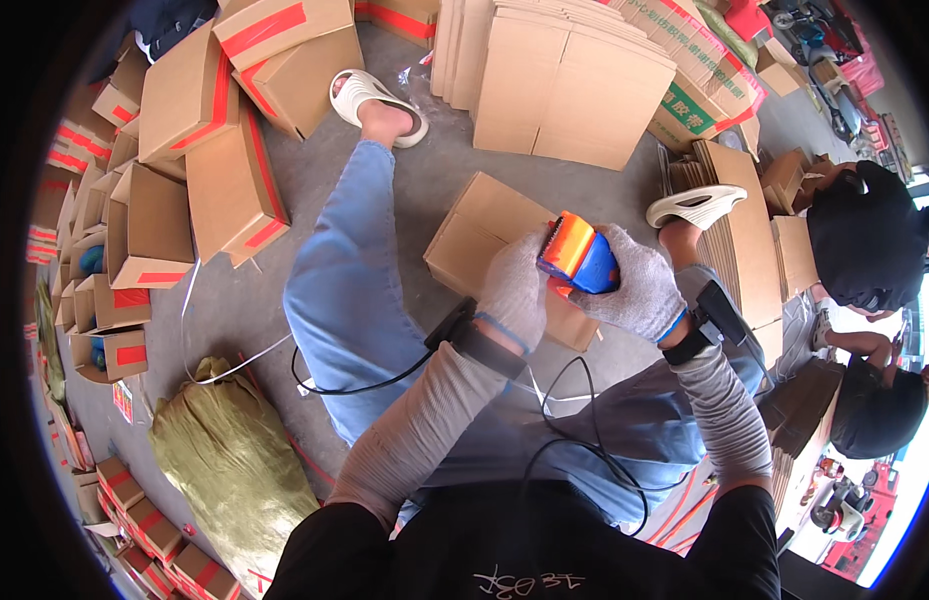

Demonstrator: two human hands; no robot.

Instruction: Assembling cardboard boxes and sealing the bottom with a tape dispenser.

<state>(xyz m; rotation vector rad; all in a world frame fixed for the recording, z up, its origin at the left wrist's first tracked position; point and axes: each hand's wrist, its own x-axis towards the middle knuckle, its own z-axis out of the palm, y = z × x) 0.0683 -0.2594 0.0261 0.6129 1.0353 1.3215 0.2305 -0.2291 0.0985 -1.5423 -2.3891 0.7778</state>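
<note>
An orange and blue tape dispenser [580, 254] is between my two hands, above a flattened cardboard box [478, 228] on the floor between my feet. My left hand [516, 285], in a pale grey knitted glove, is closed against the dispenser's left side. My right hand [639, 285], gloved the same way, wraps round its blue right side. The dispenser's orange top faces up, with a dark toothed-looking edge on the left. My palms and the dispenser's underside are hidden. Part of the cardboard shows below my hands.
Stacked flat cardboard sheets [574, 85] stand ahead. Boxes with red tape [236, 180] are piled at the left, some open. An olive woven sack [229, 440] lies at lower left. Black cables [594, 450] hang over my legs. Two people in dark clothes [869, 235] sit at the right.
</note>
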